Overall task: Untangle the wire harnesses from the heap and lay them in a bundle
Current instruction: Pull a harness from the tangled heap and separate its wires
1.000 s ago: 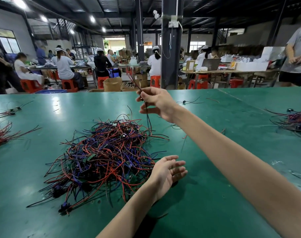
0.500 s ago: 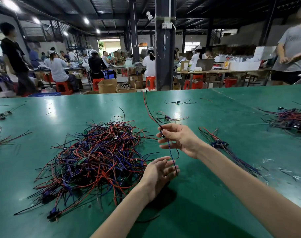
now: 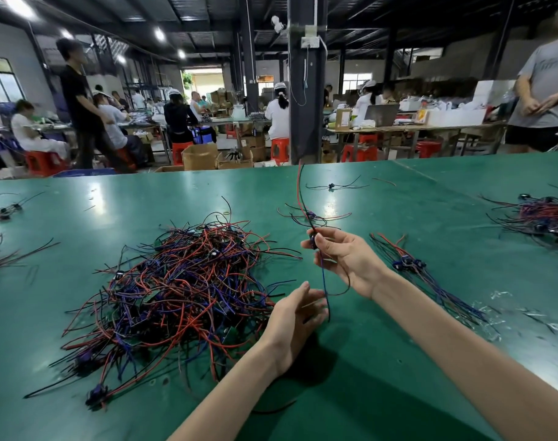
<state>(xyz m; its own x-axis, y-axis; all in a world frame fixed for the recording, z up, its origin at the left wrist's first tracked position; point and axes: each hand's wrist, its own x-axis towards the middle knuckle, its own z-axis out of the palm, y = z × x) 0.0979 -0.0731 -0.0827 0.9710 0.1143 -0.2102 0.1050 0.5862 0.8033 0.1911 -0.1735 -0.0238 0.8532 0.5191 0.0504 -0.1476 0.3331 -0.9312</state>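
While the right hand (image 3: 344, 262) pinches one harness (image 3: 300, 192) upright just right of the heap (image 3: 182, 288), its wires running near vertical, the bundle (image 3: 411, 265) lies farther right on the worktop (image 3: 398, 393), nearer that hand than the open, empty left hand (image 3: 296, 316) at the heap's edge.

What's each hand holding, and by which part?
Right hand: one wire harness, pinched in the fingers at its dark connector. Left hand: nothing, open.

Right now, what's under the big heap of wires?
Only the green table shows around the heap; whatever lies beneath its tangled wires is covered.
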